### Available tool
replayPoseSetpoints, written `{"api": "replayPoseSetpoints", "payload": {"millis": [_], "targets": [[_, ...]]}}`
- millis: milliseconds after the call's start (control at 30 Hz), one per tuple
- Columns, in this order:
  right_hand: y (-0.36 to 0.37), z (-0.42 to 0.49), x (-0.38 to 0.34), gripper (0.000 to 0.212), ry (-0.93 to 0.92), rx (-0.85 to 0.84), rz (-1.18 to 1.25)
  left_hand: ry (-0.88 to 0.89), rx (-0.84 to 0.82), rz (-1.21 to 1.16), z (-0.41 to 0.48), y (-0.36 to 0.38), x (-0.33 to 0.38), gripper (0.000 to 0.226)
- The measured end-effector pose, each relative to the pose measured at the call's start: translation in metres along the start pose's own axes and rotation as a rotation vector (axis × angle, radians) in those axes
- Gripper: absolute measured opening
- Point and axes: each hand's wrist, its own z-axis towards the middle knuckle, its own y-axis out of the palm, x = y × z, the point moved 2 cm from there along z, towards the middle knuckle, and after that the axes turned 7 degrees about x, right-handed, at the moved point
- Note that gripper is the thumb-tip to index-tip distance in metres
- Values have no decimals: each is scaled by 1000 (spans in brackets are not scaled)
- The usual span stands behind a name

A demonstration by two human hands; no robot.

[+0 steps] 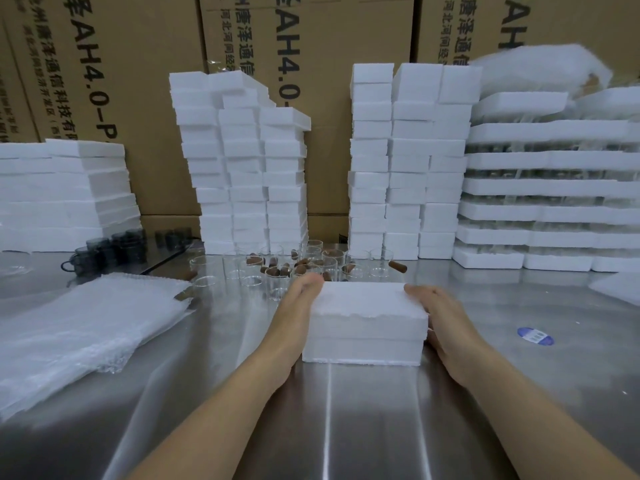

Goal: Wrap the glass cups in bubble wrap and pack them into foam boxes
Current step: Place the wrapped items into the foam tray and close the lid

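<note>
Foam box (366, 322), between left hand (297, 308), right hand (445, 318)

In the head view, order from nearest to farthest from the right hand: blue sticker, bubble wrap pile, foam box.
1. foam box, against the right hand.
2. blue sticker, on its right.
3. bubble wrap pile, far left.

Worn on the head; looks forward and down over the counter (349, 427) from close in, facing cardboard cartons (145, 98) at the back.
</note>
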Motion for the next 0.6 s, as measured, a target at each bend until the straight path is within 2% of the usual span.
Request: {"api": "replayPoseSetpoints", "payload": {"millis": [67, 200, 267, 333, 367, 467, 600], "targets": [[4, -2, -3, 33, -15, -8, 8, -13, 19, -60, -1, -1, 4, 26], [8, -3, -4, 38, -58, -57, -30, -59, 4, -153, 3, 1, 1, 48], [11, -3, -3, 37, -54, -78, -44, -74, -11, -146, 3, 3, -1, 39], [12, -3, -1, 36, -57, -79, -48, -110, -8, -118, 1, 6, -1, 18], [12, -3, 0, 34, -63, -80, -51, -126, -13, -104, 1, 8, -1, 17], [13, 2, 3, 24, -82, -77, -101, -113, 16, -61, 4, 8, -5, 49], [11, 5, 4, 24, -69, -83, -151, -136, 26, -27, 3, 7, -4, 58]]}}
